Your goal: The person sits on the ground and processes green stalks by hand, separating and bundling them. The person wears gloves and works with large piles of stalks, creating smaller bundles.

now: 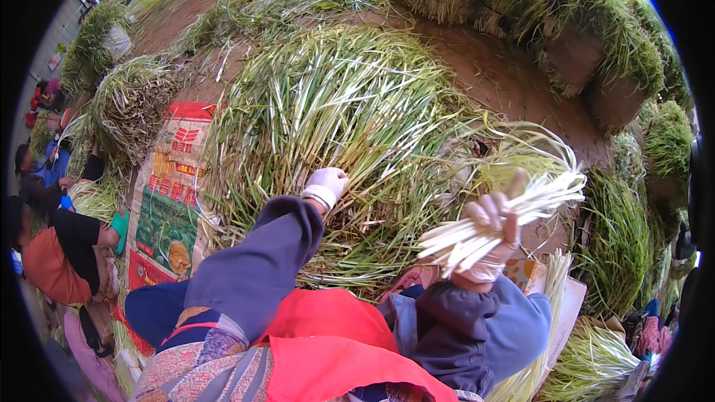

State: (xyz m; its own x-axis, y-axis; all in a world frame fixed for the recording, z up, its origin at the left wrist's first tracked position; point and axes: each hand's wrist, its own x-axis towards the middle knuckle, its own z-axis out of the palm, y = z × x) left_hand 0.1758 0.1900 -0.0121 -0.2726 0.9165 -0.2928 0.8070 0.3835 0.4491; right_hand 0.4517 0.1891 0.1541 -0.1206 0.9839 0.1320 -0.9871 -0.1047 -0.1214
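My left hand [328,183], in a thin whitish glove, reaches to the near part of a large heap of long green leafy stalks [357,95]. Its fingers are curled in against the stalks, and I cannot tell whether they grip any. Raised on the right, my right hand [494,223], also gloved, is closed around a bunch of pale, whitish-yellow stalks [536,198]. The cut-looking ends of the bunch point down to the left, and its thin leaf tips curve up and back. More pale stalks [550,296] lie beside my right leg on a flat board [570,304].
A printed sack [167,195] bearing writing lies left of the heap. Tied bundles of greens stand at left [134,106] and in a tall stack [536,17] at upper right. A person in orange [58,262] sits at left. Loose greens [606,357] lie at lower right.
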